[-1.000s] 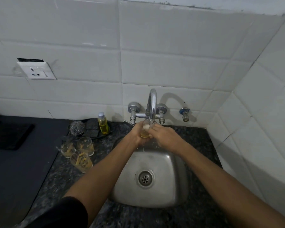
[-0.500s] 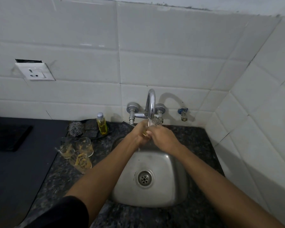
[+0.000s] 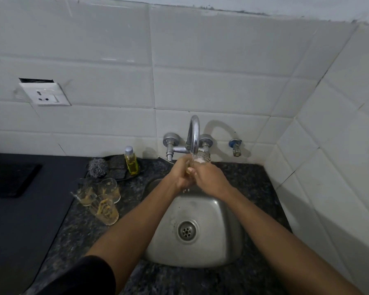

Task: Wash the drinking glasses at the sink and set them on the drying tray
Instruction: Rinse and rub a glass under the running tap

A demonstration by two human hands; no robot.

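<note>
Your left hand [image 3: 180,174] and right hand [image 3: 209,177] both clasp the clear ribbed drinking glass [image 3: 200,159] under the chrome tap [image 3: 194,133], above the steel sink [image 3: 228,226]. Wet glass likely slips and breaks; grip its ribbed wall.

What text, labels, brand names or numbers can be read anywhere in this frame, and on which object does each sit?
None can be read.
Yellow soap bottle: no label shows.
Wall socket: only pin holes and a switch, no markings.
Tap and sink: no brand stamp visible.
Glass held in both hands and the dirty glasses on the counter: no print.
</note>
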